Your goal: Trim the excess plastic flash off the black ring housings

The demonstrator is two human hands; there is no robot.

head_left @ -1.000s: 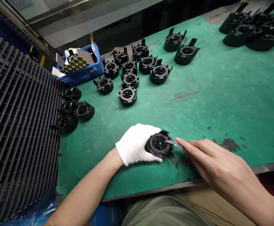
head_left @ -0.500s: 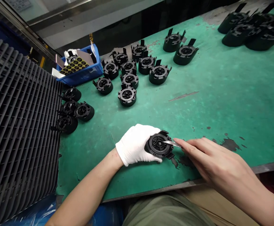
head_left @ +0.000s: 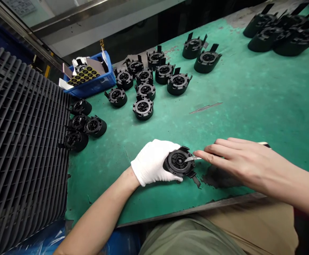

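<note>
My left hand (head_left: 154, 163), in a white glove, is closed around a round black plastic housing (head_left: 176, 162) near the table's front edge. The housing's ribbed, circular face is turned up, and tabs stick out from its rim. My bare right hand (head_left: 231, 159) grips a craft knife (head_left: 192, 159), whose thin metal blade points left. The blade's tip rests at or just over the inner ring of the housing; whether it touches I cannot tell. Most of the knife's handle is hidden under my fingers, with a pale end showing behind the hand.
Several similar black housings (head_left: 143, 108) stand in groups on the green table mat (head_left: 228, 117). A blue bin (head_left: 90, 86) at the back left holds a sheet of round stickers (head_left: 84, 75) and other pieces. Stacked dark grey grid trays (head_left: 24, 141) line the left side.
My right hand has turned and risen slightly, so the knife's blade lies at a different angle and its handle end now shows. The left hand and the housing stay almost still.
</note>
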